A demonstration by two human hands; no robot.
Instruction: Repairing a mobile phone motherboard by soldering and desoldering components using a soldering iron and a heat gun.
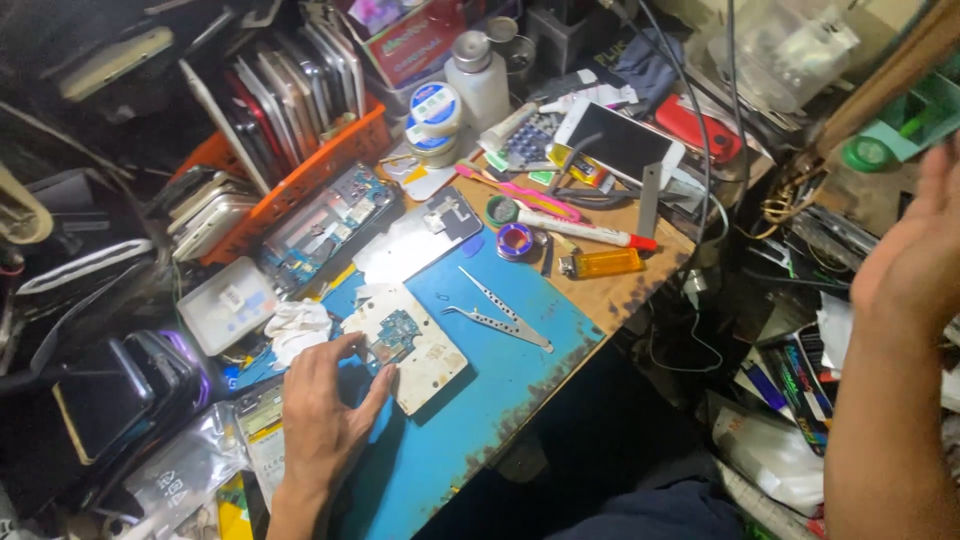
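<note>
Bench (610, 290): a cluttered wooden repair bench, with a worn blue work mat (480, 400) covering its near part.
Orange basket (330, 150): stands at the back left, packed with phones on edge; untouched.
White phone (620, 140): lies screen-up at the back, well apart from the hands.
Opened phone body (415, 345): lies on the blue work mat with its back off and a small blue circuit board (398, 330) showing (so, judging by how it lies, the opening is done and the work inside is not finished).
Second opened phone (320, 225): lies just beyond the mat's far left corner, also bared.
Left hand (325, 415): rests on the mat, fingers (380, 385) spread and loosely curled, tips touching the near edge of the opened phone body; it steadies rather than grips.
Right hand (915, 260): raised off to the right, palm open, fingers apart, holding nothing, well away from the bench.
Tweezers (500, 322): two pairs lie on the mat just right of the phone body, not picked up.
Yellow lighter (600, 263): lies past the mat, near a red-capped marker (585, 230).
</note>
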